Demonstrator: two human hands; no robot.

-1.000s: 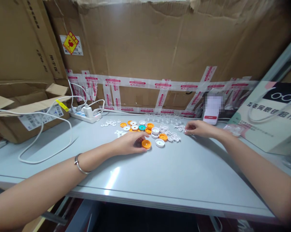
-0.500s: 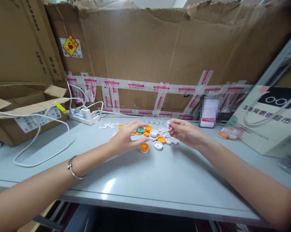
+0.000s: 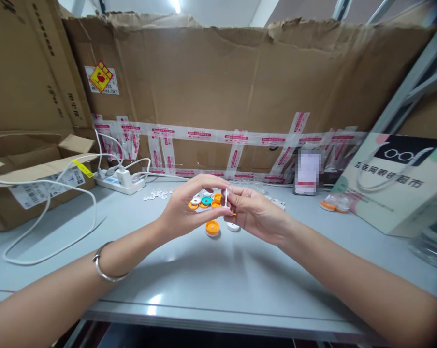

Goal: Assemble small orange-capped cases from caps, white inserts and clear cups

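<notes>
Between my two hands, above the grey table [image 3: 204,270], is a small thin white part [image 3: 226,198]. My right hand [image 3: 256,212] pinches it from the right. The thumb and a finger of my left hand [image 3: 189,203] close on its lower and upper ends. Behind and below the hands lie orange rings, a teal disc [image 3: 206,200] and a white disc [image 3: 196,200]. Nearer to me sit an orange ring on a white base [image 3: 212,227] and a white ring [image 3: 233,226], partly hidden by my right hand.
A power strip [image 3: 120,181] with white cables and an open cardboard box [image 3: 33,174] stand at the left. Small white pieces [image 3: 156,194] lie behind my left hand. At the right are a phone [image 3: 307,171], wrapped orange parts [image 3: 335,204] and a paper bag [image 3: 392,183].
My right hand has moved left with the white part and met my left hand, whose fingers have come to the part. The view has tilted up slightly.
</notes>
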